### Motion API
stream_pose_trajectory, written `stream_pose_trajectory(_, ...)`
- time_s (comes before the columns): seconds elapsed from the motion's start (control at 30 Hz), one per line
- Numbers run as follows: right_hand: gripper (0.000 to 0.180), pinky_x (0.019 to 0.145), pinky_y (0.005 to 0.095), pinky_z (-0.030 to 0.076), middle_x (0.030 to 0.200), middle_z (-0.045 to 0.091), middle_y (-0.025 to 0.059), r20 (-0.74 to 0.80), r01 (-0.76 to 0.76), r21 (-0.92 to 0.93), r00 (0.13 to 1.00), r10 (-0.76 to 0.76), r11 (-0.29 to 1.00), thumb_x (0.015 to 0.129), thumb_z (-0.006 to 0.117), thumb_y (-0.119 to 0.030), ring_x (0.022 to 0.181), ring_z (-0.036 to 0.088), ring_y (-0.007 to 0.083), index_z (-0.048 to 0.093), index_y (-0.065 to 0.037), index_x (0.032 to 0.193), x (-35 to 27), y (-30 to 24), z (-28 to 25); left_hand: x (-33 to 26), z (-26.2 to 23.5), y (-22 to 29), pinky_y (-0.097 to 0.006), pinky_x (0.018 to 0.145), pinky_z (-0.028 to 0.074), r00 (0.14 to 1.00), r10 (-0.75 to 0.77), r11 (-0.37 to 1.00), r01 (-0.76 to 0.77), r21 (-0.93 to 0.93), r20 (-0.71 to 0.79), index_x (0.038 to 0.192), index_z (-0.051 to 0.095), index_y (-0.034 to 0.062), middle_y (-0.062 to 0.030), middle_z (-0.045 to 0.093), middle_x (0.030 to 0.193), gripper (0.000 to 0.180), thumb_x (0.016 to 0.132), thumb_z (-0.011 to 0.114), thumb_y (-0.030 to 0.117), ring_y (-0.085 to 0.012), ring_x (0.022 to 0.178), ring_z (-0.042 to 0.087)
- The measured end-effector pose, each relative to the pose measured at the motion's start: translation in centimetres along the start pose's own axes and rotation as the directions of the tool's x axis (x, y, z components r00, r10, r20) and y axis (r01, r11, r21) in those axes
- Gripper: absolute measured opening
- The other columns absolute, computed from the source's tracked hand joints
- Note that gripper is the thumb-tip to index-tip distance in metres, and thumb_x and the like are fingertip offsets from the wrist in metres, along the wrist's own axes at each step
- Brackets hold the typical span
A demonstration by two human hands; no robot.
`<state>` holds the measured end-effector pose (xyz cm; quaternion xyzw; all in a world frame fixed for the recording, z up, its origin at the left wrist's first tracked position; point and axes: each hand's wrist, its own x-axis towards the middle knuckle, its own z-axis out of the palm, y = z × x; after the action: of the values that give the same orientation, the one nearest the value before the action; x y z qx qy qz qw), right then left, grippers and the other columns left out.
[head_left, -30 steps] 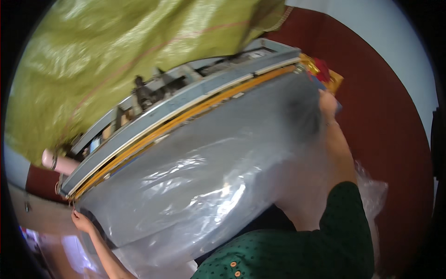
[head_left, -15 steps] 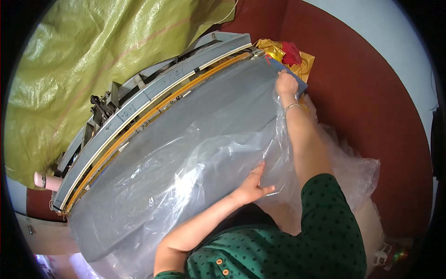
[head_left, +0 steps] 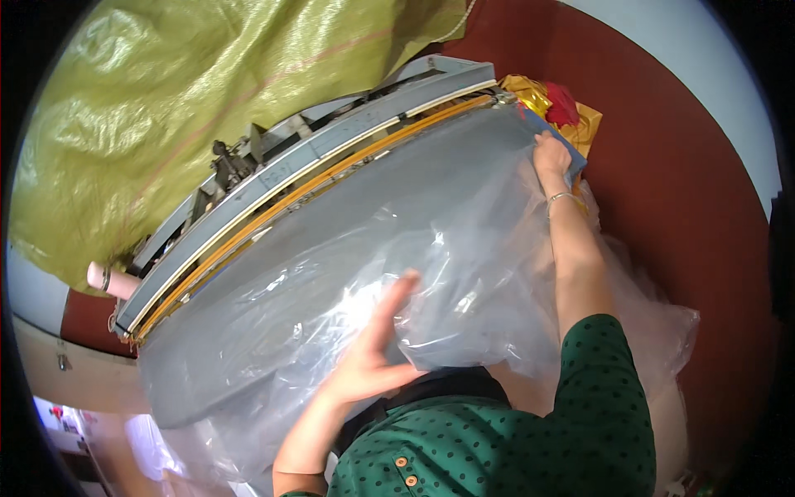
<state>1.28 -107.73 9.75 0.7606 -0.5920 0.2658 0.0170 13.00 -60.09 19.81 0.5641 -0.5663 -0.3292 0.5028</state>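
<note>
A large clear plastic sheet [head_left: 331, 290], wrinkled and shiny, lies over a grey sloping surface [head_left: 431, 157] in front of me. At the far right end of that surface, beside a blue edge piece [head_left: 575, 164], my right hand [head_left: 552, 157] is closed on the plastic sheet, whose folds run down along the wrist. My left hand [head_left: 373, 352] is over the near part of the sheet, close to my waist. Its thumb and fingers are spread and slightly blurred, with nothing in them. Whether its palm touches the plastic I cannot tell.
Along the far side runs a long grey metal machine bed [head_left: 273, 178] with an orange strip [head_left: 298, 205]. A yellow-green woven tarp [head_left: 182, 108] lies behind it. A pink roller [head_left: 114, 280] sticks out at the left end. Gold and red cloth [head_left: 563, 106] sits by the far right corner.
My left hand has moved left across the sheet, its fingers pointing more upward. My right hand stays closed at the far right corner. The whole view has shifted somewhat.
</note>
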Motion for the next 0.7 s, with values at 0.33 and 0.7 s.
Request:
stream_pose_trajectory(0.33,0.029,0.072,0.0490,0.045,0.086,0.063,0.0202,0.019,0.026,-0.036,0.999,-0.026,0.999,0.089,0.043,-0.033,0.086,0.060,0.0379,0.058,-0.009,0.094,-0.6,0.5,-0.4,-7.2,-10.8,0.4,-0.028,0.052,0.052,0.822,0.112,0.759,-0.433,-0.486,-0.558,0.088,0.053,0.0021,-0.0084,0.058,0.069,0.011,0.082,0.057,0.010,-0.0180,0.053,0.057)
stream_pose_trajectory(0.7,0.031,0.073,0.0490,0.044,0.091,0.062,0.0196,0.047,0.074,-0.050,0.996,-0.072,0.996,0.091,0.040,-0.035,0.089,0.058,0.0388,0.057,-0.010,0.097,-0.6,-1.7,0.1,-12.7,0.9,-11.6,-0.035,0.092,0.039,0.919,-0.375,0.927,0.370,-0.057,-0.119,0.103,0.061,0.0048,-0.0131,0.059,0.106,0.031,0.087,0.048,0.029,-0.0234,0.107,0.051)
